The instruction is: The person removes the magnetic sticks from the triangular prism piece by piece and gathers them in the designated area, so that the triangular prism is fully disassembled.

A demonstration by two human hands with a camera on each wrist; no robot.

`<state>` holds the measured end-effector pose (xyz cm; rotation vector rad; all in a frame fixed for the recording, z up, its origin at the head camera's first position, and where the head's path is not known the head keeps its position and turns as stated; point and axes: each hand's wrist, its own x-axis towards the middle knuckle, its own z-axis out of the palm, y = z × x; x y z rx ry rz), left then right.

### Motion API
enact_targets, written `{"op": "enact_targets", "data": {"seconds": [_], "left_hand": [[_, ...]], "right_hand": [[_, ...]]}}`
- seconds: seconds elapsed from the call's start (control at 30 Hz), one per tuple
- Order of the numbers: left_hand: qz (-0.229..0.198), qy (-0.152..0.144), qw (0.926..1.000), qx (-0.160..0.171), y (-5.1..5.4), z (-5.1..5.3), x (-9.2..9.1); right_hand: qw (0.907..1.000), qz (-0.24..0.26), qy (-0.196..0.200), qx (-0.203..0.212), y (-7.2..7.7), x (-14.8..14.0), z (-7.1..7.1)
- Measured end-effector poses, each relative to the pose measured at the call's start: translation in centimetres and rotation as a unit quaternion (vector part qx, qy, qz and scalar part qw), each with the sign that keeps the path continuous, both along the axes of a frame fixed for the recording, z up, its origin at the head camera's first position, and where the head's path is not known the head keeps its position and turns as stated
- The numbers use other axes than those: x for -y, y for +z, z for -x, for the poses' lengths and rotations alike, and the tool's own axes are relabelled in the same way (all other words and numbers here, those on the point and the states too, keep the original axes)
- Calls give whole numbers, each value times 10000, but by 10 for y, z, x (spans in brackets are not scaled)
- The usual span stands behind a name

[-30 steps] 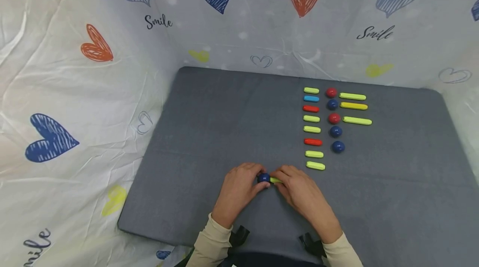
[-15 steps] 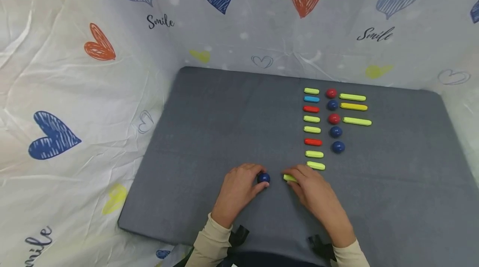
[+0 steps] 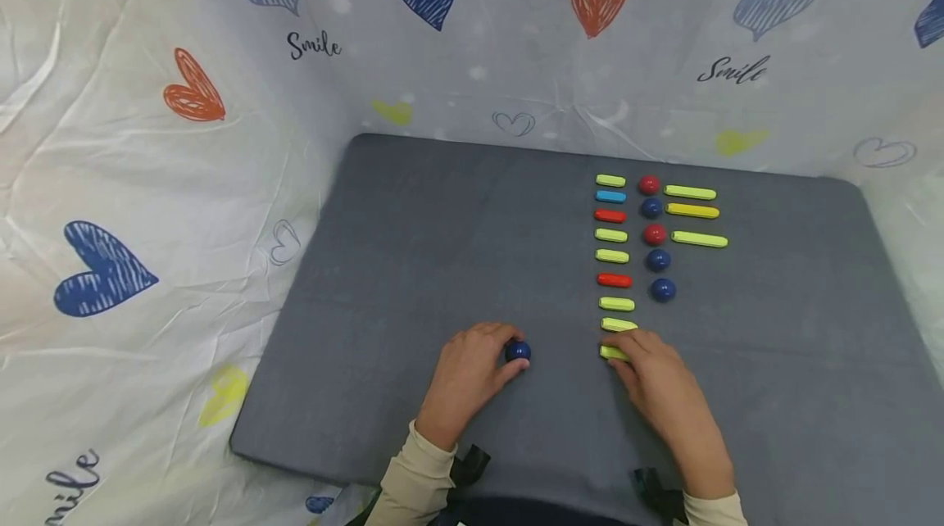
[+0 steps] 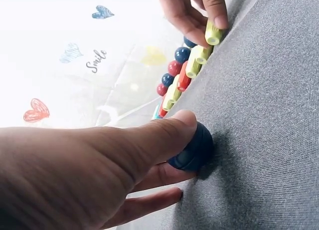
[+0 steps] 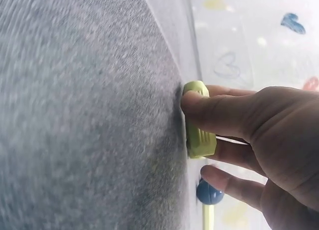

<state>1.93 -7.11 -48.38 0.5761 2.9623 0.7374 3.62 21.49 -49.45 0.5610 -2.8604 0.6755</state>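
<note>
Between thumb and fingers my left hand (image 3: 469, 378) holds a dark blue ball (image 3: 519, 351) on the grey surface; the left wrist view shows the thumb across the ball (image 4: 197, 150). Over to the right, my right hand (image 3: 667, 387) pinches a short yellow-green rod (image 3: 612, 352). That rod is at the near end of a column of short rods, just below another yellow-green rod (image 3: 618, 324). In the right wrist view the thumb presses on the ribbed side of the rod (image 5: 201, 140). The fingers partly hide it in the head view.
The column includes a blue rod (image 3: 610, 197) and two red rods, one the nearer red rod (image 3: 614, 280). Beside it run red and blue balls, the nearest a blue ball (image 3: 663, 290). Longer rods, such as a yellow rod (image 3: 692, 210), lie farther right. Heart-printed cloth (image 3: 516, 59) stands behind.
My right hand has drawn the yellow-green rod away from the blue ball and carried it right to the near end of the rod column. My left hand stays on the ball.
</note>
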Motion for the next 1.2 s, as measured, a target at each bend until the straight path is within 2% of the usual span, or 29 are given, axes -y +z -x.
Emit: {"op": "enact_targets", "data": {"seconds": [0.73,1.0,1.2], "left_hand": [[2,7,9999,102,1,0,0],[48,-8,9999,97,0,0,0],[50,1,9999,110,0,0,0]], "right_hand": [[9992,-116,-247,294,-4,-4,-4],[9999,-136,-83,-56,1,4,-2],[9994,-239,244,-80,3,24,2]]}}
